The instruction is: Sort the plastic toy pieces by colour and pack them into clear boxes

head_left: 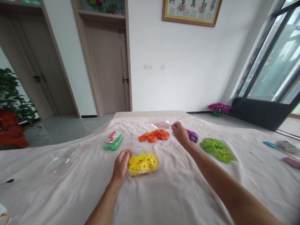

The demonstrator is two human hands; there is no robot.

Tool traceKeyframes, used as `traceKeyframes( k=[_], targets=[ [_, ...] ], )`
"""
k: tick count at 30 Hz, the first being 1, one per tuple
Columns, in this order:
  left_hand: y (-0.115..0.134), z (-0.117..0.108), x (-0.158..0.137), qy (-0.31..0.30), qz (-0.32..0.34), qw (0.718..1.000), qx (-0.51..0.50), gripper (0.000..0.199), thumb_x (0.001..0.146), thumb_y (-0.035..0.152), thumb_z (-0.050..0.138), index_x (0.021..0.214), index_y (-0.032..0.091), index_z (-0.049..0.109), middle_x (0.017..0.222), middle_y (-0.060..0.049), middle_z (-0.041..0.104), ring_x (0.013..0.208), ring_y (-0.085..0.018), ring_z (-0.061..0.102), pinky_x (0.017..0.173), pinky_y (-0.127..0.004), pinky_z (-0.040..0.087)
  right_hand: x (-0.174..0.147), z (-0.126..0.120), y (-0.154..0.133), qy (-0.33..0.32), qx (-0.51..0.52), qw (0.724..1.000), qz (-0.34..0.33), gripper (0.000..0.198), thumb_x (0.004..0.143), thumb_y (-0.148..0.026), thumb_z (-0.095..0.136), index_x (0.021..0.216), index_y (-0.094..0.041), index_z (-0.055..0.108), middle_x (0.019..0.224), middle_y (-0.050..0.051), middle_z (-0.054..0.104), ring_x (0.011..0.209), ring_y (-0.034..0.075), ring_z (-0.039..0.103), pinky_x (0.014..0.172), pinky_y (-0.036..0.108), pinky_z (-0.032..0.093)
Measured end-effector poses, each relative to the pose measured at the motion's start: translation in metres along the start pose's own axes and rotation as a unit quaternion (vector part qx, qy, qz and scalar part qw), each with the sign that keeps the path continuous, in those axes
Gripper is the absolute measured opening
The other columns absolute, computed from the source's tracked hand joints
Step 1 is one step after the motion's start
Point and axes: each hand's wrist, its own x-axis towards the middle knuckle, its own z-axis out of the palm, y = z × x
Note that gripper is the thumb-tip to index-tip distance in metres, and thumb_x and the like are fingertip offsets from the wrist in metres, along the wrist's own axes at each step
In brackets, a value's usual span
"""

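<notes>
My left hand [121, 162] is closed on the left rim of a clear plastic box [143, 175], which stands on the cloth and holds many yellow flower-shaped plastic pieces [143, 161]. My right hand [180, 131] reaches farther out, its fingers pinched at the right end of a clear plastic lid [161, 124]. Just this side of the lid is a pile of orange pieces [154, 135]. Purple pieces [192, 136] lie beside my right hand and are partly hidden by it. Green pieces [217, 150] spread out to the right of my forearm.
A lidded box with green contents [113, 140] stands at the left, near another clear plastic piece [62, 159]. A blue object [270, 145], a white pack [287, 146] and a pink item [292, 162] lie far right. Pale cloth [150, 203] covers the table.
</notes>
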Motion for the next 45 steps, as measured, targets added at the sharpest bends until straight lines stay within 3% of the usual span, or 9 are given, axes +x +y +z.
traceKeyframes(
  k=[5,11,15,24,28,36,45],
  targets=[
    [-0.003,0.0,0.001,0.001,0.0,1.0,-0.006,0.04,0.076,0.043,0.062,0.106,0.017,0.064,0.104,-0.01,0.072,0.097,-0.023,0.068,0.085,-0.032,0.051,0.039,-0.002,0.029,0.027,-0.133,0.991,-0.025,0.032,0.095,-0.025,0.038,0.122,-0.018,0.054,0.107,0.01,0.066,0.09,0.021,0.062,0.077,0.03,0.044],
    [-0.005,0.0,0.002,-0.001,0.002,1.0,-0.004,0.041,0.077,0.044,0.061,0.108,0.017,0.063,0.104,-0.01,0.071,0.096,-0.023,0.067,0.085,-0.032,0.051,0.071,0.004,0.045,-0.065,-0.308,0.948,-0.049,0.042,0.09,-0.005,0.037,0.123,-0.02,0.058,0.116,0.012,0.063,0.099,0.022,0.062,0.075,0.028,0.043],
    [-0.003,0.002,0.001,-0.003,-0.002,1.0,-0.003,0.04,0.079,0.045,0.06,0.108,0.017,0.063,0.105,-0.01,0.071,0.097,-0.023,0.067,0.085,-0.033,0.051,0.087,0.016,0.042,-0.115,-0.373,0.919,-0.055,0.042,0.088,-0.002,0.039,0.121,-0.02,0.059,0.116,0.014,0.063,0.097,0.022,0.064,0.073,0.029,0.045],
    [-0.001,0.002,-0.001,0.008,0.003,1.0,-0.009,0.037,0.076,0.043,0.061,0.103,0.019,0.065,0.104,-0.009,0.072,0.098,-0.023,0.067,0.086,-0.033,0.051,0.101,0.034,0.039,-0.175,-0.399,0.897,-0.075,0.032,0.087,-0.002,0.046,0.106,-0.015,0.068,0.104,0.017,0.069,0.095,0.025,0.067,0.076,0.032,0.049],
    [0.002,0.004,-0.002,0.012,-0.002,1.0,-0.007,0.036,0.075,0.043,0.062,0.102,0.019,0.065,0.101,-0.009,0.072,0.097,-0.024,0.067,0.085,-0.033,0.05,0.104,0.024,0.043,-0.204,-0.401,0.887,-0.104,0.031,0.087,-0.003,0.048,0.105,-0.017,0.07,0.106,0.016,0.07,0.097,0.024,0.066,0.079,0.034,0.049],
    [0.001,0.004,-0.002,0.01,-0.003,1.0,-0.002,0.039,0.076,0.044,0.061,0.105,0.017,0.064,0.098,-0.009,0.072,0.096,-0.024,0.067,0.082,-0.033,0.051,0.125,-0.019,0.051,-0.234,-0.411,0.869,-0.145,0.031,0.089,-0.005,0.045,0.1,-0.018,0.072,0.109,0.014,0.07,0.102,0.026,0.064,0.083,0.038,0.046],
    [-0.001,0.003,-0.001,0.003,-0.004,1.0,0.002,0.039,0.078,0.043,0.059,0.107,0.017,0.062,0.103,-0.009,0.072,0.098,-0.023,0.067,0.087,-0.033,0.05,0.109,-0.022,0.056,-0.234,-0.409,0.87,-0.144,0.031,0.087,-0.005,0.048,0.102,-0.019,0.072,0.108,0.013,0.071,0.1,0.024,0.064,0.081,0.035,0.046]
  ],
)
